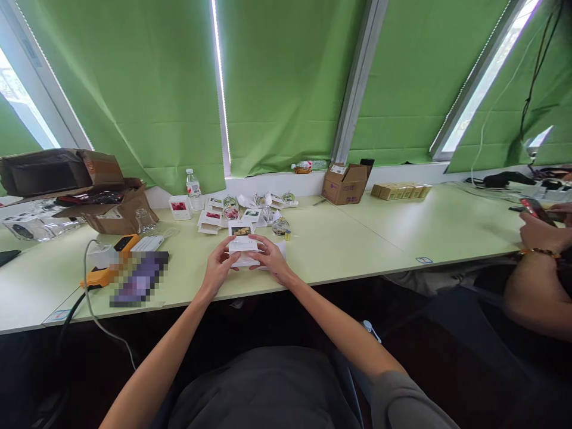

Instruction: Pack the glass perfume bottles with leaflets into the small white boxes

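Note:
A small white cardboard box (243, 245) with a yellow-flower picture on its upper panel is held between my two hands, near the table's front edge. My left hand (217, 266) grips its left side, thumb on the near face. My right hand (273, 260) does the same on the right side. The fingers beneath are partly hidden. Just beyond the box lie a round clear glass ornament (280, 226) and a small yellowish cylinder (288, 235). Farther back are several more round ornaments and white boxes with flower pictures, among them a red-flower box (210, 220).
At left are a phone with a blurred screen (139, 279), an orange power strip (127, 243) with cables and brown cartons (111, 215). A water bottle (193, 189) stands behind. Rightward are a cardboard box (346, 185), small tan boxes (400, 190) and another person's hand (543, 232) holding a phone.

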{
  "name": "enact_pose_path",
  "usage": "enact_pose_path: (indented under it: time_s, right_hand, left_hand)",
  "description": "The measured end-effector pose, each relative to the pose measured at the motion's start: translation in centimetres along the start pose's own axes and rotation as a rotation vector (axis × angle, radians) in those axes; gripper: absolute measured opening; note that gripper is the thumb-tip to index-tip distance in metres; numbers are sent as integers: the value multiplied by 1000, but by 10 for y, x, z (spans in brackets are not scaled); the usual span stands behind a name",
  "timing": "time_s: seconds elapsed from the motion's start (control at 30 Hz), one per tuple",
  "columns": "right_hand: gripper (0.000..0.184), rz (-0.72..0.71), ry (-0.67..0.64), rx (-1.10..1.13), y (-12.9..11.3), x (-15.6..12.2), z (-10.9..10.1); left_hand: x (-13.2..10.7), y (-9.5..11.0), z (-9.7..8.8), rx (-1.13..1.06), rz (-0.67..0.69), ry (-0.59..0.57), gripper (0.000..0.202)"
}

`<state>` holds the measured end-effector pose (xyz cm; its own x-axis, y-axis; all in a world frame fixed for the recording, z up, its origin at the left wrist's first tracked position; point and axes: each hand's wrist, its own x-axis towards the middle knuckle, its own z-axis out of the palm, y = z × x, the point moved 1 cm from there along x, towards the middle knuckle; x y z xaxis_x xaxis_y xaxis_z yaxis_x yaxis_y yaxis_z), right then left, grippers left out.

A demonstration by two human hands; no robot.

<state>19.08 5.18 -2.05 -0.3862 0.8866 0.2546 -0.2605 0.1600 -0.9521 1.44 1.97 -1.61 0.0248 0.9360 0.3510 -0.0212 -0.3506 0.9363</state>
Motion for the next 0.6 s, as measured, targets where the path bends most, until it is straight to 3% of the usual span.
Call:
enact_pose_path:
  time_s: [0.6]
  right_hand:
    - [55, 11, 23, -28, 4, 3, -2]
  left_hand:
    - [1, -2, -1, -8, -31, -11, 57]
